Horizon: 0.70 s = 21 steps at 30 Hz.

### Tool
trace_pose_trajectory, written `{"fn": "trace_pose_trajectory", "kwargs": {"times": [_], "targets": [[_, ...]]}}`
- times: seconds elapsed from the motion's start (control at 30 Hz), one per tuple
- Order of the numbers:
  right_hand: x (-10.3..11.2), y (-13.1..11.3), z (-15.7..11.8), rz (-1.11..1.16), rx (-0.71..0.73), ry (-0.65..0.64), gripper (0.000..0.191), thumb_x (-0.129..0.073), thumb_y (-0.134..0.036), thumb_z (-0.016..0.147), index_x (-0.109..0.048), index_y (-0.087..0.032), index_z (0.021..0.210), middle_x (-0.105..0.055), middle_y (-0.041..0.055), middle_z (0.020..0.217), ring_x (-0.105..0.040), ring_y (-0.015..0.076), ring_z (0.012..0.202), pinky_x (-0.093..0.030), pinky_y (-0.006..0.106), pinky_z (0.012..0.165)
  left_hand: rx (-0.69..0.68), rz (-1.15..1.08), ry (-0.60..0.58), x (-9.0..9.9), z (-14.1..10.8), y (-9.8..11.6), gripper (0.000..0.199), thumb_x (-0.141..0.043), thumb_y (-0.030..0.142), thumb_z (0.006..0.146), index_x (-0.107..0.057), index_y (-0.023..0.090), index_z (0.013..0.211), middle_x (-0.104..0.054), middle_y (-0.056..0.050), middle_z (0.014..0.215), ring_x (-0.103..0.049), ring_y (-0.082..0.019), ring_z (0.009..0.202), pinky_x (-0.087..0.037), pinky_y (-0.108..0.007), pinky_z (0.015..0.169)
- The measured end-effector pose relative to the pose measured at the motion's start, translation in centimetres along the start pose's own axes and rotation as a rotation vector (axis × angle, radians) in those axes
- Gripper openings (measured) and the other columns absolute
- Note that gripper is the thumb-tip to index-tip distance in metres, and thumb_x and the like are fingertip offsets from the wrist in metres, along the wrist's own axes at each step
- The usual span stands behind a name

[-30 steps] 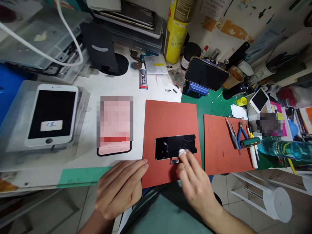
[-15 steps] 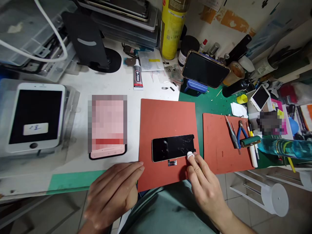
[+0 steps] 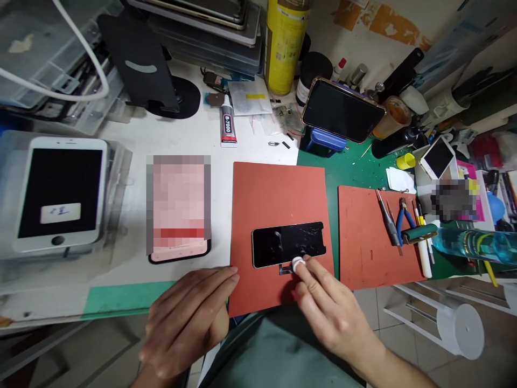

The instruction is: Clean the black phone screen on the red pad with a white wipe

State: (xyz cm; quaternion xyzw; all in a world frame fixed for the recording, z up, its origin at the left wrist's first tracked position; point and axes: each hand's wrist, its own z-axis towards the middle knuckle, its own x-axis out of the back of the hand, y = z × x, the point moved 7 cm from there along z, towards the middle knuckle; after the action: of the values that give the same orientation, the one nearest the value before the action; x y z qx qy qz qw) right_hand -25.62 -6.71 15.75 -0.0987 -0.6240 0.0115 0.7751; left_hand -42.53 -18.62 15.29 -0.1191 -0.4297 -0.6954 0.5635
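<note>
Head view, lower centre: right hand [image 3: 330,306] pinched white pad [image 3: 298,263]; phone [image 3: 287,243] looked part-clean, smears [image 3: 277,239] remaining; left hand's [image 3: 187,319] grip we couldn't tell.

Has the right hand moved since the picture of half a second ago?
Yes: judged against the black phone on the red mat, the right hand has shifted leftward, away from the phone's notched end.
</note>
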Motion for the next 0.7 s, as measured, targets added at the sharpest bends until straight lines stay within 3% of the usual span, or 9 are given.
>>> {"fn": "trace_pose_trajectory", "kwargs": {"times": [0.1,0.17,0.23,0.33,0.4,0.57,0.7], "targets": [[0.4,0.6,0.3,-0.027,-0.028,-0.006,0.017,-0.057,-0.004,0.099,-0.070,-0.007,0.110,-0.064,0.0211,0.144,-0.054,0.0373,0.143,-0.058,0.047,0.111,-0.057,0.003,0.120,0.5,0.2,0.5,0.041,-0.059,-0.014,0.073,-0.077,0.014,0.097,-0.083,-0.006,0.090,-0.080,-0.023,0.079,-0.068,-0.034,0.066],[0.4,0.4,0.6,-0.003,0.029,-0.020,0.016,-0.058,-0.005,0.099,-0.071,-0.007,0.109,-0.066,0.0214,0.142,-0.056,0.0367,0.142,-0.059,0.046,0.110,-0.044,0.001,0.147,0.3,0.3,0.5,0.040,-0.060,-0.014,0.072,-0.077,0.014,0.094,-0.083,-0.005,0.088,-0.080,-0.023,0.079,-0.068,-0.034,0.067],[0.4,0.2,0.6,0.026,0.071,-0.033,0.014,-0.059,-0.007,0.100,-0.071,-0.008,0.108,-0.066,0.0208,0.141,-0.058,0.0350,0.140,-0.060,0.043,0.108,-0.005,-0.004,0.127,0.0,0.3,0.2,0.038,-0.059,-0.012,0.076,-0.077,0.015,0.095,-0.083,-0.006,0.090,-0.080,-0.024,0.081,-0.068,-0.035,0.066],[0.5,0.8,0.4,0.008,0.000,-0.043,0.016,-0.059,-0.004,0.099,-0.071,-0.006,0.109,-0.064,0.0209,0.144,-0.057,0.0363,0.140,-0.060,0.045,0.108,-0.022,0.005,0.129,0.0,0.1,0.1,0.037,-0.057,-0.009,0.079,-0.077,0.017,0.096,-0.083,-0.006,0.091,-0.081,-0.024,0.081,-0.069,-0.035,0.065],[0.5,1.0,0.3,-0.008,-0.038,-0.039,0.017,-0.059,-0.002,0.098,-0.071,-0.005,0.109,-0.063,0.0224,0.145,-0.056,0.0388,0.140,-0.059,0.048,0.109,-0.074,0.022,0.134,0.1,-0.1,0.3,0.038,-0.057,-0.012,0.077,-0.076,0.015,0.097,-0.083,-0.007,0.091,-0.081,-0.023,0.080,-0.068,-0.034,0.065],[0.1,0.2,0.5,0.038,0.030,-0.039,0.016,-0.057,-0.006,0.101,-0.071,-0.007,0.109,-0.065,0.0218,0.143,-0.057,0.0364,0.140,-0.059,0.045,0.109,-0.090,0.006,0.122,0.2,0.5,0.4,0.040,-0.059,-0.020,0.069,-0.076,0.008,0.092,-0.082,-0.011,0.087,-0.081,-0.024,0.080,-0.068,-0.033,0.068],[0.5,1.6,-0.2,-0.062,-0.159,0.032,0.024,-0.049,0.000,0.100,-0.070,-0.007,0.109,-0.066,0.0218,0.141,-0.055,0.0360,0.142,-0.060,0.048,0.108,-0.073,0.015,0.133,0.3,0.9,0.6,0.042,-0.057,-0.019,0.068,-0.077,0.010,0.090,-0.082,-0.009,0.085,-0.081,-0.024,0.078,-0.068,-0.033,0.066]]}}
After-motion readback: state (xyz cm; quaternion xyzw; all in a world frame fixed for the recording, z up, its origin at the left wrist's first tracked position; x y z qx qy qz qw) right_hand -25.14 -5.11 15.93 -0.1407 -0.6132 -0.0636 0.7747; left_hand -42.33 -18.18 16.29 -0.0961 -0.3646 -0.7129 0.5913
